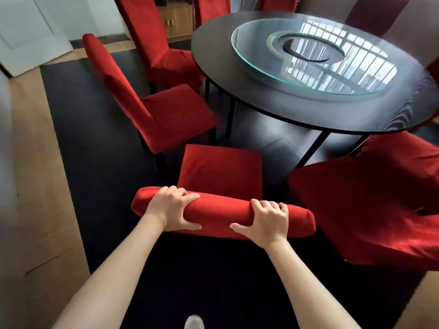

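Note:
A chair in a red fabric cover (221,172) stands right in front of me, its seat facing the round black table (261,100). My left hand (172,207) grips the left part of the chair's padded top rail, fingers over the far side and thumb on the near side. My right hand (267,219) grips the same rail further right in the same way. The chair's legs are hidden beneath it.
A glass turntable (297,74) lies on the table. More red-covered chairs ring it: one at left (166,115), one behind that (164,48), one at right (368,205). A black carpet (78,129) covers the floor, with wood flooring (35,186) at left.

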`<state>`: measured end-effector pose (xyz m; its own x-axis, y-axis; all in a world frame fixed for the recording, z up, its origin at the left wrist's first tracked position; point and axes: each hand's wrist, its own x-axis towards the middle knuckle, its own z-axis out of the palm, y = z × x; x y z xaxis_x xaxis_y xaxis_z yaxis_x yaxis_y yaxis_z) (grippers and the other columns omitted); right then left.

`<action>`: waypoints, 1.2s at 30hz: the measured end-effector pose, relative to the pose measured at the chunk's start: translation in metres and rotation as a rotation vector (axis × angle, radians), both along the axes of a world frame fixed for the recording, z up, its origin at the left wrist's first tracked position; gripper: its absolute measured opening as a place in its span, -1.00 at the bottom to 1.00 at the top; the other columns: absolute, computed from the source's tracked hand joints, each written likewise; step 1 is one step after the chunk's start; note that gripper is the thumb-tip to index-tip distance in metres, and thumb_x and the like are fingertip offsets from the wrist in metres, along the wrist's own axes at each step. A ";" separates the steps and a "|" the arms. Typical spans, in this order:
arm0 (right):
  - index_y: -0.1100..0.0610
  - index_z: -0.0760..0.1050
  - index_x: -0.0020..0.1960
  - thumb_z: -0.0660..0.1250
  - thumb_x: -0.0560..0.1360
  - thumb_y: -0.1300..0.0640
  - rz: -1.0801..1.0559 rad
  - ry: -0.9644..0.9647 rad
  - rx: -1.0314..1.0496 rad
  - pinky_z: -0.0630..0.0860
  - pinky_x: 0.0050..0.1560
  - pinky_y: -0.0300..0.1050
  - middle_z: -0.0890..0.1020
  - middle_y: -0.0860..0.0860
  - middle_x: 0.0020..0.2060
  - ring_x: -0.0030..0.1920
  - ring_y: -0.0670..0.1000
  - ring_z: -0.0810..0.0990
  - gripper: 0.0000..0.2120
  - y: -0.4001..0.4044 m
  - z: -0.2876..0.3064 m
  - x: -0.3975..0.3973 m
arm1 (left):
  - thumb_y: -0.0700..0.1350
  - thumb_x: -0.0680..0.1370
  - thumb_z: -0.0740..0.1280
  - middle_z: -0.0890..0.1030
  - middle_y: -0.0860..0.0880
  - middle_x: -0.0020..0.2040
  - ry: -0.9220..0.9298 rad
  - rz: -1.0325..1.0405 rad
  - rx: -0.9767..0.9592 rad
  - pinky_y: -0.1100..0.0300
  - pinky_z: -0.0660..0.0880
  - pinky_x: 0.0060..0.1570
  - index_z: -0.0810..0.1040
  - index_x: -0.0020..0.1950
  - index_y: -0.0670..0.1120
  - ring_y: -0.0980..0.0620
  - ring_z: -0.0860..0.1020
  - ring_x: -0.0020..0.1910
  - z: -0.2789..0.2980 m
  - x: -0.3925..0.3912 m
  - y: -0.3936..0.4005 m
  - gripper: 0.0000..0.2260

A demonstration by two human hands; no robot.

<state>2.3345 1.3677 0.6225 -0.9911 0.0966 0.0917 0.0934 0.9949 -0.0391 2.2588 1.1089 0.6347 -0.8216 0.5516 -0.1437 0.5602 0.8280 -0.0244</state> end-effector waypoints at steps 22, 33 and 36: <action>0.06 0.58 0.00 -0.03 0.13 -0.62 -0.240 -0.047 -0.012 0.37 0.16 0.09 0.67 0.00 -0.16 -0.11 0.07 0.63 -0.10 -0.083 0.002 -0.048 | 0.49 0.24 0.31 0.62 -0.04 0.11 -0.018 -0.184 0.048 0.07 0.43 0.07 0.45 0.40 0.05 -0.08 0.56 0.00 0.009 -0.089 -0.061 -0.16; 0.04 0.59 0.07 0.03 0.15 -0.60 -0.399 -0.026 -0.065 0.35 0.18 0.15 0.66 -0.04 -0.10 -0.02 0.05 0.61 -0.12 -0.127 0.007 -0.009 | 0.58 0.18 0.10 0.59 0.01 0.07 -0.014 -0.324 -0.009 0.09 0.41 0.08 0.46 0.33 0.02 -0.02 0.53 0.01 0.007 -0.093 -0.077 -0.09; 0.01 0.56 0.08 -0.03 0.15 -0.62 -0.392 -0.072 -0.027 0.33 0.20 0.12 0.64 -0.06 -0.07 0.01 0.03 0.59 -0.11 -0.125 0.008 -0.015 | 0.58 0.16 0.06 0.59 0.01 0.02 0.010 -0.344 -0.021 0.10 0.42 0.03 0.49 0.29 0.02 -0.04 0.54 -0.02 0.005 -0.098 -0.076 -0.09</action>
